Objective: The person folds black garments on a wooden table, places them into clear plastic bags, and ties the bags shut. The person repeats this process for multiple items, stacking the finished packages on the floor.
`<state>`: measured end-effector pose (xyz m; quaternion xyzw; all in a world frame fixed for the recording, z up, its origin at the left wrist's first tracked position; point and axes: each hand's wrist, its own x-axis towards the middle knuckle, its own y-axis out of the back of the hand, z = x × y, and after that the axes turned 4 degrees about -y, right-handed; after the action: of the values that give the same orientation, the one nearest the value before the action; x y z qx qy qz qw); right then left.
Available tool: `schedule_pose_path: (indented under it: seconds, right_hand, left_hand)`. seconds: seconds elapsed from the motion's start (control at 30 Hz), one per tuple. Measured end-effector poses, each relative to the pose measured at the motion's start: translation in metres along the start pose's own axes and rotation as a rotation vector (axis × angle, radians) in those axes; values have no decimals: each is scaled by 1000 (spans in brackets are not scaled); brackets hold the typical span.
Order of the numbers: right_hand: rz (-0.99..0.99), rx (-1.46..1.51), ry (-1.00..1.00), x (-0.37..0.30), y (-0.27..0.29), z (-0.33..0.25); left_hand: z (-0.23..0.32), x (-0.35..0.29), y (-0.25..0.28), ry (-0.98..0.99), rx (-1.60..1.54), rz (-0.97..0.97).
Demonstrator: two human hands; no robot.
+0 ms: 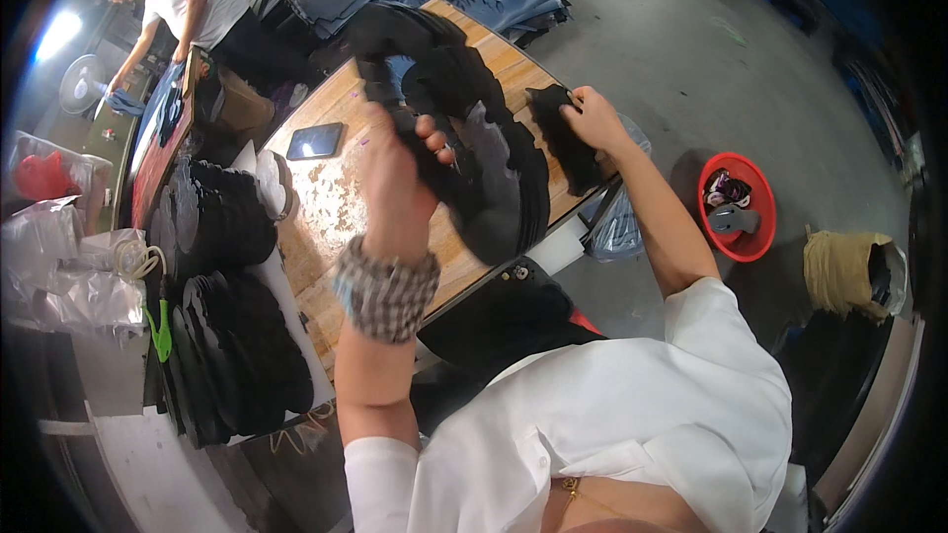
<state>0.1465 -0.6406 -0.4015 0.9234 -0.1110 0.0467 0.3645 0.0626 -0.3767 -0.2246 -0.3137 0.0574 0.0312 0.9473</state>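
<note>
My left hand (pixel 400 178), smeared by motion, is raised over the wooden table (pixel 321 197). Its curled fingers and thumb are closed around a dark flat piece (pixel 422 155). Just beyond and to the right of it lies a long row of stacked black insole-shaped pieces (pixel 504 168), with a greyish patch on top. At the table's right edge my right hand (pixel 595 118) grips the upper end of a smaller stack of black cut pieces (pixel 565 143). Its thumb and fingers close on the stack's edge.
More black insole stacks (pixel 242 345) sit at the left, beside green-handled snips (pixel 161 331). A phone (pixel 315 141) lies on the table. A red basin (pixel 739 207) and a brown sack (pixel 844 271) stand on the floor at right. Another person (pixel 202 5) works at far left.
</note>
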Motion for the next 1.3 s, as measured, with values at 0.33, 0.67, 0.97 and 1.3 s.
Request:
schedule_pose_path:
  seconds: [0.33,0.67,0.97,1.3]
  right_hand:
    - [14,170,-62,-35,18,-22]
    - [517,1178,-787,-149,125,2]
    - [1581,197,-92,-283,437,145]
    - [1016,333,-723,-261,200,287]
  left_hand:
    - [-6,36,34,78,359,-197]
    - [7,-47,101,-540,1114,49]
    - [13,-87,93,-460,1248,70]
    - [5,-119,81,-539,1406,-18]
